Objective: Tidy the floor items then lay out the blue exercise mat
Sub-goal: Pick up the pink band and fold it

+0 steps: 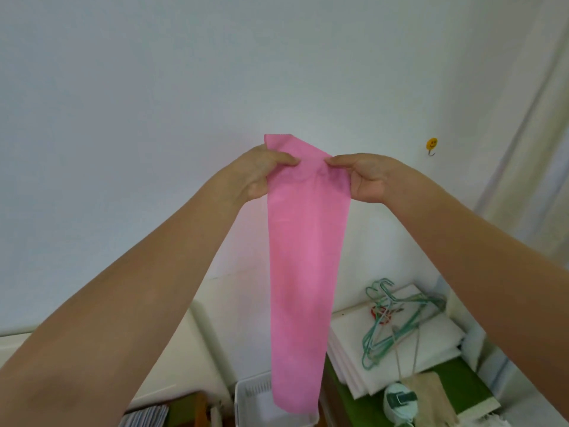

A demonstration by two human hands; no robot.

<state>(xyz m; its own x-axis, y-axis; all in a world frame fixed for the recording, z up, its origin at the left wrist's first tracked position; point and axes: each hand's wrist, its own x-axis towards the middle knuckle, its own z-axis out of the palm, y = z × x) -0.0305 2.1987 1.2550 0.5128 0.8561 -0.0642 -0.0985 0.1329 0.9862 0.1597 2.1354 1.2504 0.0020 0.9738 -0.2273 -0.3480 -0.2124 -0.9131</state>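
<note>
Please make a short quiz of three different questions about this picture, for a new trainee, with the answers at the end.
1. True or false: only one hand holds the pink cloth.
2. Which things lie on the white boards at lower right? A) green hangers B) shoes C) cups
3. Fill in: the lower end of the cloth hangs in front of a white ____.

Key
1. False: the left hand and the right hand each pinch its upper end.
2. A: the green hangers lie there in a pile.
3. Basket.
</note>
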